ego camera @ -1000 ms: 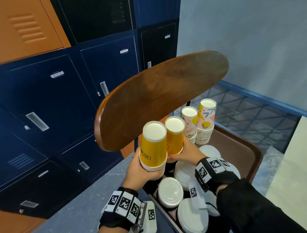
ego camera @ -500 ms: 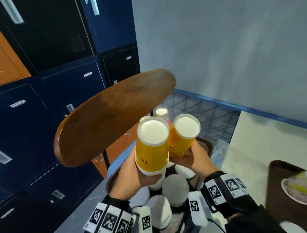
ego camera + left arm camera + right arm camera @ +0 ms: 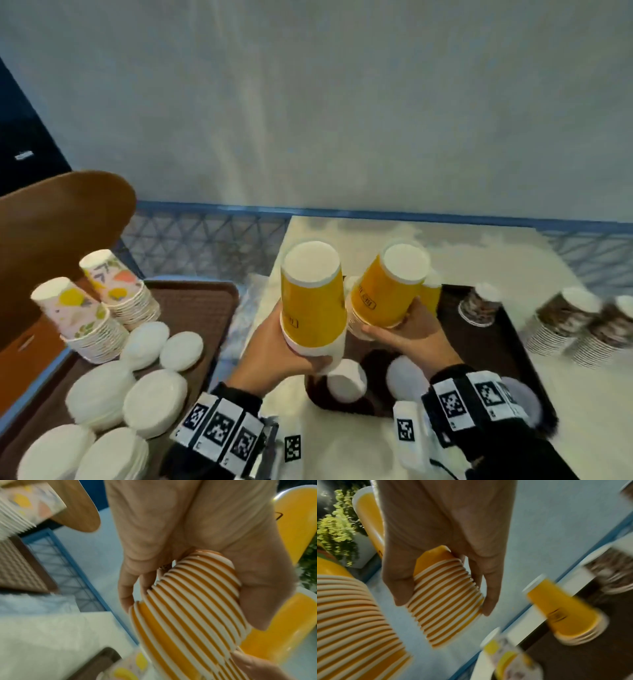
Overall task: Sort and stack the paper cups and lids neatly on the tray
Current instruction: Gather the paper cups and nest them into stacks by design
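Observation:
My left hand (image 3: pixel 291 346) grips an upside-down stack of yellow paper cups (image 3: pixel 311 301) near its rims. Beside it my right hand (image 3: pixel 407 329) grips a second yellow stack (image 3: pixel 387 294), tilted right. Both stacks hang above the near left part of a dark tray (image 3: pixel 507 342) on a white table. In the left wrist view fingers wrap the nested rims (image 3: pixel 188 608); the right wrist view shows the same grip on the other stack's rims (image 3: pixel 447 599). A third yellow stack (image 3: pixel 565 614) stands on the dark tray. White lids (image 3: pixel 346 380) lie under my hands.
A brown tray (image 3: pixel 205 298) at the left holds two patterned cup stacks (image 3: pixel 116 294) and several piles of white lids (image 3: pixel 154 401). Brown-patterned cup stacks (image 3: pixel 561 322) stand at the right, one (image 3: pixel 479 305) on the dark tray. A wooden chair back (image 3: pixel 61 233) rises at far left.
Both hands have carried the yellow stacks rightwards, from above the brown tray to above the dark tray. The head view has swung right with them.

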The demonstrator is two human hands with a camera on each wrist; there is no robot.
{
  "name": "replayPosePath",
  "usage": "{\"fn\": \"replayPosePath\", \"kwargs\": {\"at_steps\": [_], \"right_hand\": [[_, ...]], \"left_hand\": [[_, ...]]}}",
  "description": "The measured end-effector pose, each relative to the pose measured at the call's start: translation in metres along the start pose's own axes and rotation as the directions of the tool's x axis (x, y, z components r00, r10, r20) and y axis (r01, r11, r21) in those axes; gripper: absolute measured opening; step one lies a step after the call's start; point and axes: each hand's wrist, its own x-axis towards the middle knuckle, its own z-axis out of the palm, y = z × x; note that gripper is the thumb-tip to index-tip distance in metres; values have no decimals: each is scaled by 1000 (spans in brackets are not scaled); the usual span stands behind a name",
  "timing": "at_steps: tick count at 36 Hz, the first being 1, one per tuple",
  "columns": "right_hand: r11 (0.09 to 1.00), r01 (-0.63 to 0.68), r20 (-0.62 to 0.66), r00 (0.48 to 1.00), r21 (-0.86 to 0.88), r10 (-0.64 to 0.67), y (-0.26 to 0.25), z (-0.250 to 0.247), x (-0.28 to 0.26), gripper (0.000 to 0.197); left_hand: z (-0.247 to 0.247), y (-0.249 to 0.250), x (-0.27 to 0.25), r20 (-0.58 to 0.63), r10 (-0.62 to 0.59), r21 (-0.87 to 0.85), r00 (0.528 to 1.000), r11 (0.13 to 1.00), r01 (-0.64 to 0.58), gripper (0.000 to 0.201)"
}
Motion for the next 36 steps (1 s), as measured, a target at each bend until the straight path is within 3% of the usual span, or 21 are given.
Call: {"fn": "replayPosePath", "kwargs": {"at_steps": [6, 11, 17, 21, 26, 31, 36], "right_hand": [[994, -105, -236, 966, 21, 107, 36, -119, -34, 72], [966, -247, -407, 892, -79, 195, 74, -202, -61, 82], [919, -381, -514, 811, -103, 279, 117, -273, -80, 86], [890, -444, -539, 776, -98, 328, 140, -303, -85, 89], [882, -469, -549, 750, -48, 369, 160, -322, -84, 89], [874, -483, -549, 746, -55, 378, 172, -332, -83, 88], [872, -489, -558, 734, -38, 387, 175, -337, -83, 89]], "left_hand": [[111, 26, 30, 190, 42, -30, 981, 999, -37, 76], [206, 38, 51, 322, 82, -90, 943, 994, -56, 82], [311, 37, 75, 423, 68, -117, 904, 993, -20, 83], [362, 33, 87, 513, 34, -82, 858, 997, 10, 76], [403, 21, 95, 545, 10, -70, 838, 997, 34, 82], [422, 20, 96, 517, -29, -66, 856, 995, 73, 77], [433, 25, 99, 428, -14, -36, 904, 999, 32, 78]]}}
